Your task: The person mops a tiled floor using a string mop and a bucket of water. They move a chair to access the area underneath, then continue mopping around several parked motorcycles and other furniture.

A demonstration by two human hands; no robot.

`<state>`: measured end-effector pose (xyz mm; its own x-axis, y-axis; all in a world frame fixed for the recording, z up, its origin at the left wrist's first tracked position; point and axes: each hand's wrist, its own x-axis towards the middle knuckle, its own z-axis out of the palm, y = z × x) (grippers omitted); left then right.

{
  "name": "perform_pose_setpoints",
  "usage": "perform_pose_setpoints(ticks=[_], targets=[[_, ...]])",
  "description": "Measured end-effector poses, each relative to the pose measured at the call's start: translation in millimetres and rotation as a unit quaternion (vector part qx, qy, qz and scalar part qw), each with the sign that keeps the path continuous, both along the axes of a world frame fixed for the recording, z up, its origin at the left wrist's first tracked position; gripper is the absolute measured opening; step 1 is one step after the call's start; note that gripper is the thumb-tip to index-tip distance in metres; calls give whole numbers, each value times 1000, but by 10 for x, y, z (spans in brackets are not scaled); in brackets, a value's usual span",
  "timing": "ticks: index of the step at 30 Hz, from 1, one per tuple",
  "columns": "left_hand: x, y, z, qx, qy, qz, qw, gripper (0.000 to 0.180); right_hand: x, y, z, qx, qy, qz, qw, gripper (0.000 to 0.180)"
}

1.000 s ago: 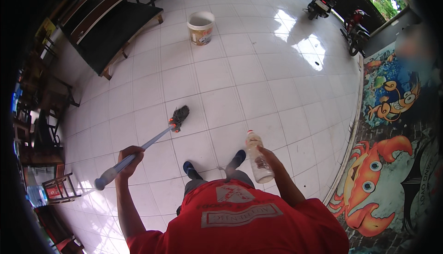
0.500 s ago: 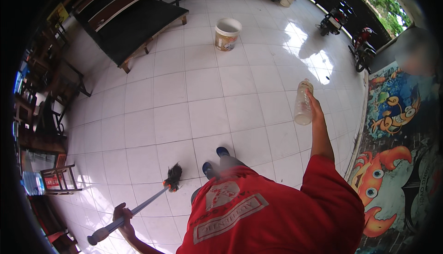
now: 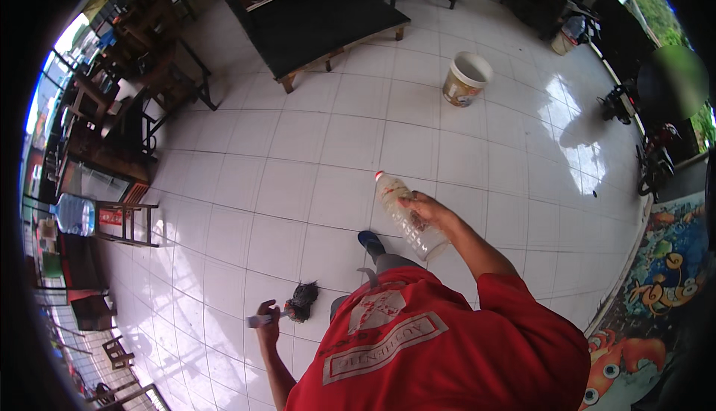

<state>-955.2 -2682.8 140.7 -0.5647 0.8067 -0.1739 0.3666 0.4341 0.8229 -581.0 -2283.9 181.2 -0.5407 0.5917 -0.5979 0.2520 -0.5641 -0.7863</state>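
My right hand is closed round the side of a large clear plastic bottle with a red cap. The bottle is held tilted in front of my body, its cap pointing away and to the left. Down at the left, my left hand grips the grey handle of a mop. The mop's dark, shaggy head, with a bit of orange at its joint, appears against the floor just beyond that hand. Seen from above, the handle looks short, its end sticking out left of my fingers.
A white-rimmed bucket stands on the white tiled floor ahead. Beyond it to the left is a low black platform on wooden legs. Wooden chairs and tables line the left side. Motorbikes and a painted wall are at the right.
My right hand has brought the bottle inward from the right to the front of my body. The mop handle now points more toward me. My view has turned, shifting the room rightward.
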Motion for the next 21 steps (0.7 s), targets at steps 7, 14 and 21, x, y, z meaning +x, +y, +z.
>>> perform_pose_setpoints(ticks=[7,14,21], targets=[[623,98,-284,-34,59,178,982,28,90,2028,7,109,-69,-161,978,60],[438,121,-425,-56,22,294,954,23,-1231,2419,36,17,-63,-130,989,60],[-1123,605,-552,-9,-38,240,970,20,-3425,1390,-547,-106,-7,49,993,54]])
